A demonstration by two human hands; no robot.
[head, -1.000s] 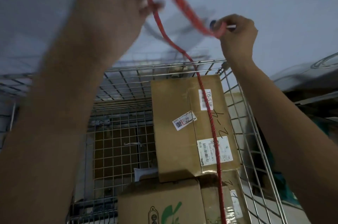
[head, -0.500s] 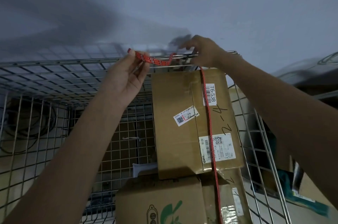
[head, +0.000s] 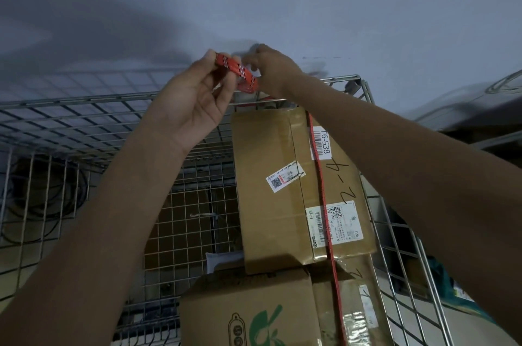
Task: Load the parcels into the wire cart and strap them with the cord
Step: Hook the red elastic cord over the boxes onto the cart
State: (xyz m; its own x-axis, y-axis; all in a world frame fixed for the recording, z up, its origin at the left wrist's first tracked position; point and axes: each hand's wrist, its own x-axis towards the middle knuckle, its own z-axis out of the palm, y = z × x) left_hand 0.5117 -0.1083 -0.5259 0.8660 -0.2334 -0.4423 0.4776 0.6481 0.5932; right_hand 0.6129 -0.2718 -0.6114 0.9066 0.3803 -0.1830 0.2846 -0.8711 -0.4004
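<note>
At upper centre, the left hand [head: 195, 97] and right hand [head: 268, 71] both pinch the red cord [head: 236, 71] above the wire cart's [head: 84, 99] cardboard parcels [head: 282, 190].

- Left hand [head: 195, 97]: bare, no glove, no ring or watch showing.
- Right hand [head: 271, 71]: bare too, no glove; fingers partly blurred at the far end.
- Left forearm [head: 93, 232]: uncovered from wrist down to the near left edge, no sleeve or cuff in frame.
- Right forearm [head: 423, 184]: uncovered to the near right edge, no sleeve, no wristband.
</note>
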